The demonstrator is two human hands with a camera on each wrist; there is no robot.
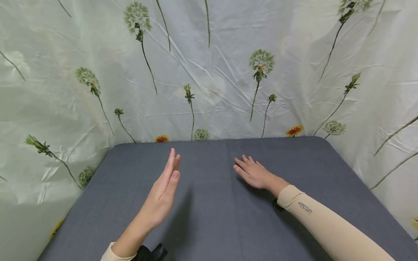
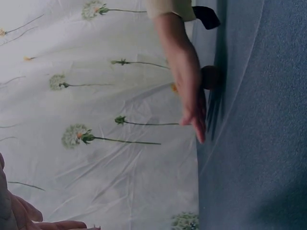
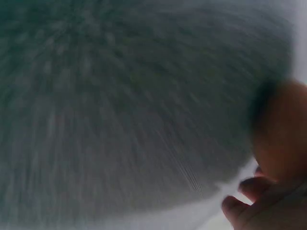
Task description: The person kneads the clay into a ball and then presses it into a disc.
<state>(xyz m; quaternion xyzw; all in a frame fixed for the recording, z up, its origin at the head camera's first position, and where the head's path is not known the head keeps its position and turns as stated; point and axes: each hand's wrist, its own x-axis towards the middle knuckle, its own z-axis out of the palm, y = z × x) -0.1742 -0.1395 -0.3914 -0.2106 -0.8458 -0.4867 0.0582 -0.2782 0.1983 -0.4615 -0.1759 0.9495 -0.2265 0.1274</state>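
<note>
My left hand [image 1: 164, 185] hovers above the grey table [image 1: 209, 224], turned on edge with its fingers straight and pointing away from me; it holds nothing. My right hand [image 1: 253, 172] lies palm down on the cloth right of centre, fingers extended and slightly spread, with nothing under it that I can see. In the left wrist view the right hand [image 2: 192, 103] appears flat against the grey table [image 2: 259, 143], and a bit of the left hand [image 2: 29, 220] shows at the bottom corner. The right wrist view is blurred: grey table [image 3: 120, 105] and part of the right hand [image 3: 268, 191].
A pale sheet printed with dandelions [image 1: 209, 72] hangs behind and along both sides of the table. Both forearms wear beige sleeves [image 1: 326, 224]. A dark strap [image 1: 150, 252] sits at my left wrist. Nothing else lies on the grey cloth.
</note>
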